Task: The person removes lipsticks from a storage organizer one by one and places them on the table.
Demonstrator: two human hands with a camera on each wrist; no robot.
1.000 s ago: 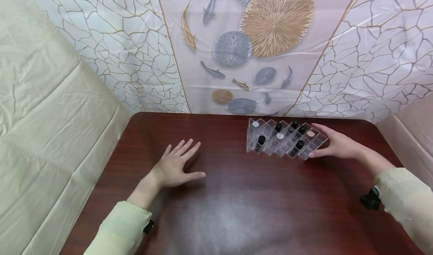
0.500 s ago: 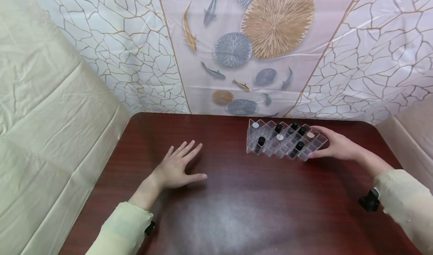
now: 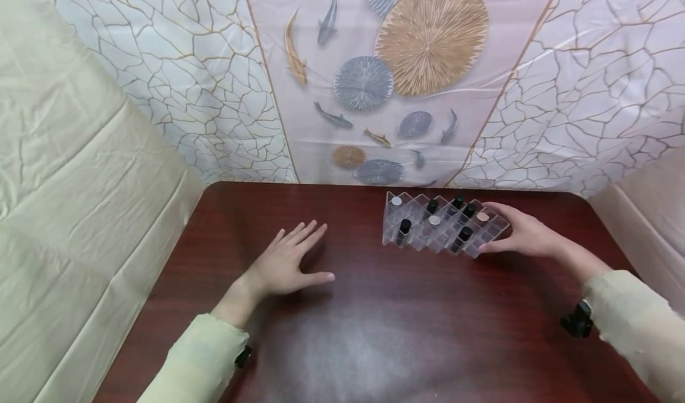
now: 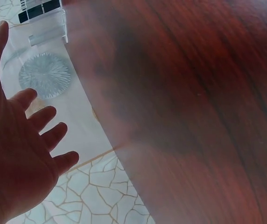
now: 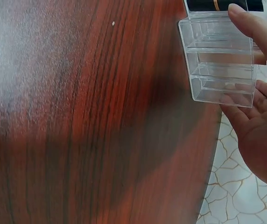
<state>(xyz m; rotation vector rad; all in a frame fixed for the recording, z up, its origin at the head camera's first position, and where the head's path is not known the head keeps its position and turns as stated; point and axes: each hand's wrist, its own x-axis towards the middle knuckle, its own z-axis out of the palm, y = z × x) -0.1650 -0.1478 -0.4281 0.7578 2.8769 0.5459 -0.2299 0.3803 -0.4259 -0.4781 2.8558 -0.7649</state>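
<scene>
My spread left fingers (image 3: pixel 313 238) have drifted slightly rightward over the counter (image 3: pixel 348 326), well apart from the clear rack (image 3: pixel 420 234) of small capped bottles (image 3: pixel 404 230) at its back, right of centre. My right fingers (image 3: pixel 505 211) pinch the rack's right end; it has barely shifted, so I seem to be steadying it.

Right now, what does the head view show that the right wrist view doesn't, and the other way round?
Only the head view shows the left hand, the fish prints and the pale caps in the rack.

Only the right wrist view shows, close up, a gold band on a black tube.

Both share the table, the rack, the right hand with its fingers holding one end, and the crack-patterned cloth.
</scene>
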